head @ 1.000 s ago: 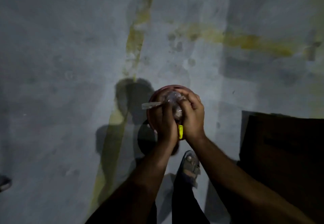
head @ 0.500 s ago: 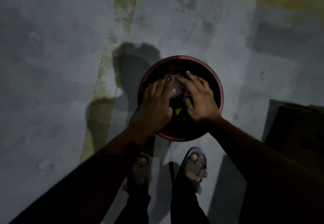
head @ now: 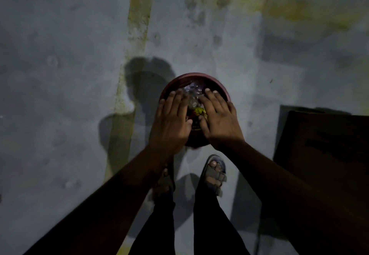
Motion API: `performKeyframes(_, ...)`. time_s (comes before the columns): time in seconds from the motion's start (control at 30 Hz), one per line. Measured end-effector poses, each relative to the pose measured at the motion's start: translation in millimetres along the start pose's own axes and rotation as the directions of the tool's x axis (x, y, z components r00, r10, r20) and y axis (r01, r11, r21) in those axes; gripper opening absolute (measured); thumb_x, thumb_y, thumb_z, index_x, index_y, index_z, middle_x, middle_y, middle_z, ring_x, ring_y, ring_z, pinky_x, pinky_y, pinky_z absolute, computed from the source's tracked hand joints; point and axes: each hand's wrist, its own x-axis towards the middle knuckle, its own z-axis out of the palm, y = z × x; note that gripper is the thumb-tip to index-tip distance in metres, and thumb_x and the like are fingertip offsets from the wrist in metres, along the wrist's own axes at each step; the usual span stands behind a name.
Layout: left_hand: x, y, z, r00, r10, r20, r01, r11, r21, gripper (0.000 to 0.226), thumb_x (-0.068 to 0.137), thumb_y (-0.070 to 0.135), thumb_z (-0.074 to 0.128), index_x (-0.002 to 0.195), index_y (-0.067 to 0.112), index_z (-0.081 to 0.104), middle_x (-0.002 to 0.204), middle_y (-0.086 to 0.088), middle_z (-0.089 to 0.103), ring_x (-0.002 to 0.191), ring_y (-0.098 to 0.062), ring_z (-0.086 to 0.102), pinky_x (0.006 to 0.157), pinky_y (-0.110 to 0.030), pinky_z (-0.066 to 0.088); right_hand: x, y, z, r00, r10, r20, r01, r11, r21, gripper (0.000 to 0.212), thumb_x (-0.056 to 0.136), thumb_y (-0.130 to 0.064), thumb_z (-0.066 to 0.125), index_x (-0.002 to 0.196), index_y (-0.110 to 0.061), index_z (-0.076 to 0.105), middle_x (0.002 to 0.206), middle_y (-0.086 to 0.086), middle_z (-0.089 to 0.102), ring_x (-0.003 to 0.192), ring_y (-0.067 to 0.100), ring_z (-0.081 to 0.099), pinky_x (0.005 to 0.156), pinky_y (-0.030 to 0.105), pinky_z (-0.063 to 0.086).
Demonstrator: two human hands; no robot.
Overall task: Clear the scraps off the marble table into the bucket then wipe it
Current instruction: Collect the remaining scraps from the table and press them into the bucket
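Observation:
A round dark-red bucket (head: 194, 76) stands on the grey floor in front of my feet. Inside it lie scraps: crumpled clear plastic (head: 192, 93) and a yellow and red wrapper (head: 199, 111). My left hand (head: 171, 121) hovers flat over the bucket's left side, fingers spread, holding nothing. Over the right side my right hand (head: 218, 118) is also flat with fingers apart, its thumb near the yellow scrap. The marble table is not in view.
The stained grey concrete floor (head: 79, 75) has a yellow streak (head: 137, 19) running up the left. A dark box-like object (head: 323, 154) stands at the right. My sandalled feet (head: 213, 172) are just behind the bucket. The light is dim.
A second ago both hands clutched a wad of plastic scraps above the bucket. They lowered it in and let go; now both hands are flat and open over the bucket.

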Motion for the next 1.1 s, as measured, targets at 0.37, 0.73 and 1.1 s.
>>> performKeyframes(0.37,-86.1,111.5,-308.0,0.941,0.321,-0.105,-0.313,0.946,0.09,0.069,0.094,0.042,0.043,0.155,0.013,0.032,0.164,-0.013,0.024,0.151,-0.034,0.021,0.119,-0.055,0.023,-184.2,-122.7,-253.3,0.914,0.219,-0.341,-0.211,0.976,0.063,0.059,0.103,-0.042,0.038,0.157,-0.02,0.033,0.171,0.005,0.018,0.158,0.023,0.011,0.122,0.06,0.016)
performKeyframes(0.73,-204.4,302.9,-413.9,0.602,0.794,-0.082,-0.773,0.606,0.19,0.073,0.098,0.056,0.026,0.16,0.018,0.017,0.167,-0.007,0.016,0.154,-0.026,0.013,0.122,-0.048,0.016,-449.2,-136.2,-337.9,0.541,0.555,-0.632,-0.539,0.805,0.246,0.064,0.1,-0.052,0.035,0.158,-0.023,0.032,0.17,0.001,0.021,0.157,0.019,0.015,0.121,0.054,0.021)
performKeyframes(1.1,-370.7,502.3,-331.1,0.172,0.972,0.16,-0.971,0.14,0.193,0.071,0.096,0.056,0.028,0.157,0.02,0.027,0.164,-0.007,0.028,0.151,-0.026,0.024,0.12,-0.049,0.025,-713.9,-80.7,-267.2,0.077,0.815,-0.575,-0.702,0.453,0.549,0.068,0.098,-0.056,0.025,0.159,-0.027,0.029,0.169,-0.001,0.022,0.156,0.019,0.017,0.122,0.053,0.024)
